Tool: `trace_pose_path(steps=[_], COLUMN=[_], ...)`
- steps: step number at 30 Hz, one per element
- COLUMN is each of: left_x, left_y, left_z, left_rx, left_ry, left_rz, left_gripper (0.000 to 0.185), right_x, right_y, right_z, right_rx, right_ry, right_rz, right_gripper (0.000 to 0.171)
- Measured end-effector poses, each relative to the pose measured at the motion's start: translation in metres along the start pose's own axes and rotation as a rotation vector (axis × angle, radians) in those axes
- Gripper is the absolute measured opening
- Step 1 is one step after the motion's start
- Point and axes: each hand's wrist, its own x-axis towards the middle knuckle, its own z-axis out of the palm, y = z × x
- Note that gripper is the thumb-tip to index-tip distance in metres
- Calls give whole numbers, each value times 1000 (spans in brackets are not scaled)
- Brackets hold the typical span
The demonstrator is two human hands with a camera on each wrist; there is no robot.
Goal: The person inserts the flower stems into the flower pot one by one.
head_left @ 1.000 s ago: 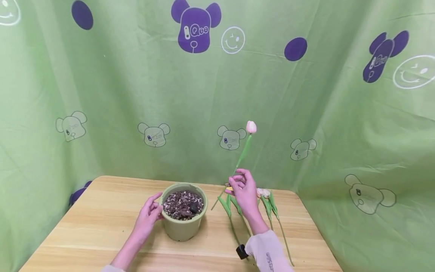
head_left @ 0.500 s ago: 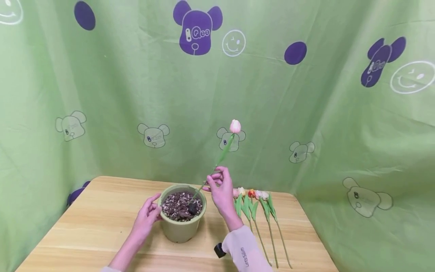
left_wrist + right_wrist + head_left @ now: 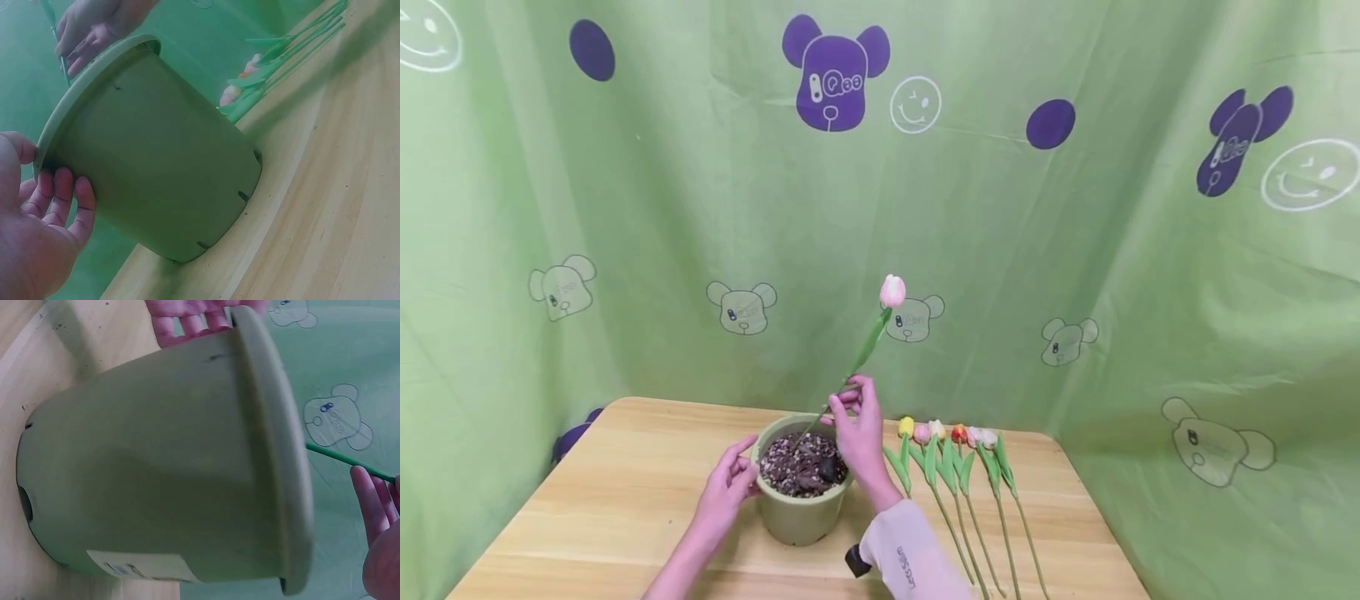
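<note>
An olive-green flowerpot full of dark, speckled soil stands upright on the table. At its left side my left hand holds the rim between thumb and fingers; the left wrist view shows the fingers against the outer wall. Above the pot's right side, my right hand pinches the stem of a pale pink tulip. The tulip leans to the right, and its stem's lower end reaches down to the soil. Whether the tip has entered the soil, I cannot tell.
Several more tulips lie in a row to the right, among them a yellow one and a red one. A dark lump sits on the soil. Green printed cloth hangs behind the wooden table.
My right hand has carried the pink tulip leftward from over the lying tulips, bringing its stem end down into the pot's opening. My left hand has stayed at the rim.
</note>
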Motion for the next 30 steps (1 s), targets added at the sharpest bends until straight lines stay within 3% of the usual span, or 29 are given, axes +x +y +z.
trace_pose_path(steps=[10, 30], left_x=[1, 2], left_y=[1, 0], left_z=[-1, -3], left_rx=[-6, -18], left_ry=[-7, -7], left_rz=[12, 2], left_gripper=[56, 56], right_x=[-2, -3], right_y=[11, 27], right_z=[19, 28], right_rx=[0, -57], right_ry=[22, -4], right_rz=[-38, -49], right_gripper=[31, 29])
